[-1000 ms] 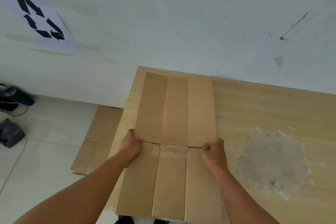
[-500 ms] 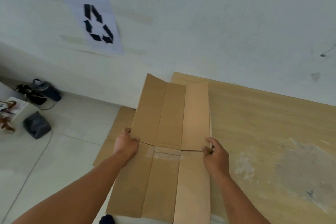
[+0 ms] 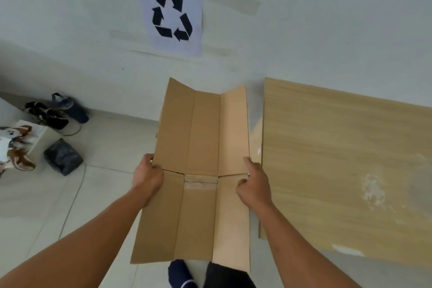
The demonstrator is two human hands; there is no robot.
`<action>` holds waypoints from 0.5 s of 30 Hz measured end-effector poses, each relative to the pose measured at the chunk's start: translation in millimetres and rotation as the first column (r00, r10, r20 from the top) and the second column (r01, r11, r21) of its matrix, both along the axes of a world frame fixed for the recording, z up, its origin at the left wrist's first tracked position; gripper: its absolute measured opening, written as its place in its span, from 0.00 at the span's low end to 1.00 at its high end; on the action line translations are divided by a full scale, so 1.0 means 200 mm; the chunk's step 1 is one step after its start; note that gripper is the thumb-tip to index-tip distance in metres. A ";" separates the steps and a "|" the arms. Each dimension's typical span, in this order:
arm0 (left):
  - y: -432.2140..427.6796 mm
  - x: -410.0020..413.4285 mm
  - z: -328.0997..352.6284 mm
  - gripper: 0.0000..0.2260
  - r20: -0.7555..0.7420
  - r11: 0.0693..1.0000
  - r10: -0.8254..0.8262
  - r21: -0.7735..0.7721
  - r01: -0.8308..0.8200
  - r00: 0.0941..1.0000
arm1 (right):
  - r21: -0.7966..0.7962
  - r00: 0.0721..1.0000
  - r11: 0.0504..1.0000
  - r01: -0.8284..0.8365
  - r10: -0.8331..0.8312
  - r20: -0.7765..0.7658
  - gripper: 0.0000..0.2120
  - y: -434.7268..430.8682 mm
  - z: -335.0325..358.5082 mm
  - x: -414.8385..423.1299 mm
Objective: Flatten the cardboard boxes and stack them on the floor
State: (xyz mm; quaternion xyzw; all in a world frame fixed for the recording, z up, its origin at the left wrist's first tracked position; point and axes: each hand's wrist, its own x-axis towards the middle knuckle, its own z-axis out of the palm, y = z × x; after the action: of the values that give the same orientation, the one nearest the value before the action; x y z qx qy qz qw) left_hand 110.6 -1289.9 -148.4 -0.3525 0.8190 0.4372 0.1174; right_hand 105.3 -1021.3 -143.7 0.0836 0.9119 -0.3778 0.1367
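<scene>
A flattened brown cardboard box (image 3: 201, 170) hangs in the air over the tiled floor, left of the table. It is long, with two lengthwise creases and a taped seam across its middle. My left hand (image 3: 147, 176) grips its left edge at the seam. My right hand (image 3: 253, 183) grips its right edge at the same height. A sliver of another flat cardboard piece (image 3: 256, 133) shows on the floor behind the held box, next to the table edge; most of it is hidden.
The wooden table (image 3: 339, 159) fills the right side, with a pale worn patch. A recycling sign (image 3: 171, 9) is taped to the white wall. A black bag (image 3: 63, 156), dark bags and a bottle lie on the floor at left. My foot (image 3: 180, 273) shows below the box.
The box has come off the table and moved left, now held over the floor. My view has swung left, bringing the recycling sign to centre. Both hands keep their hold.
</scene>
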 end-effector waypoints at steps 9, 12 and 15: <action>-0.35 -0.34 -0.58 0.13 0.168 0.987 -0.113 -0.096 0.130 0.979 | 0.016 0.974 0.995 0.102 -0.103 0.202 0.36 -0.34 -0.65 -0.22; -0.46 -0.47 -0.95 0.11 0.224 0.977 -0.151 -0.113 0.180 0.963 | 0.043 0.959 0.989 0.139 -0.146 0.242 0.36 -0.42 -1.02 -0.30; -0.54 -0.57 -1.37 0.10 0.256 0.966 -0.187 -0.129 0.225 0.949 | 0.056 0.950 0.986 0.160 -0.169 0.261 0.35 -0.46 -1.42 -0.37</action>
State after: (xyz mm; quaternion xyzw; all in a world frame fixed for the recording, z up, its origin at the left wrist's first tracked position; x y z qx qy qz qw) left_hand -3.7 -1397.4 -422.3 -0.3236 0.8627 0.3109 0.2332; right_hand 31.6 -1113.6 -428.7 0.2113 0.8816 -0.3579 0.2237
